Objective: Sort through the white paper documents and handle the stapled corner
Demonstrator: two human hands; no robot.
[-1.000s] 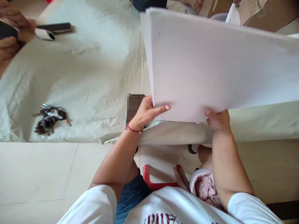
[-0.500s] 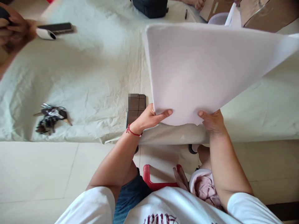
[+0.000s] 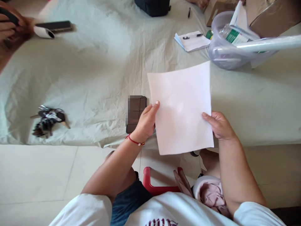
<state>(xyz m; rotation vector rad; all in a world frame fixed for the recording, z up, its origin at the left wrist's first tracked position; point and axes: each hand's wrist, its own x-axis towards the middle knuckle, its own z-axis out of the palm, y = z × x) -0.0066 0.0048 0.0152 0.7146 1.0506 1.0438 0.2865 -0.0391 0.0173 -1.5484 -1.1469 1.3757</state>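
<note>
Between my two hands is a blank white sheet of paper [image 3: 182, 110], held above the front edge of the covered table [image 3: 98, 94]. My left hand [image 3: 148, 121] grips its left edge, thumb on top and fingers underneath. On the right edge, my right hand [image 3: 218, 124] pinches the paper the same way. Whether it is one sheet or a thin stack, I cannot tell. A dark phone [image 3: 136, 114] lies on the cloth just left of my left hand, partly behind it.
Keys [image 3: 50, 121] lie at the left. Further back are a black bag [image 3: 152, 7], a pad with pens [image 3: 194, 40], a plastic basket [image 3: 217, 55] with a bottle and papers, and a cardboard box [image 3: 275, 17]. Another person's hand [image 3: 9, 26] is at far left. A red stool [image 3: 147, 180] stands below.
The paper has come down and closer to me, and now lies flatter and looks smaller. The basket and pad behind it have come into sight. Both hands have kept their hold.
</note>
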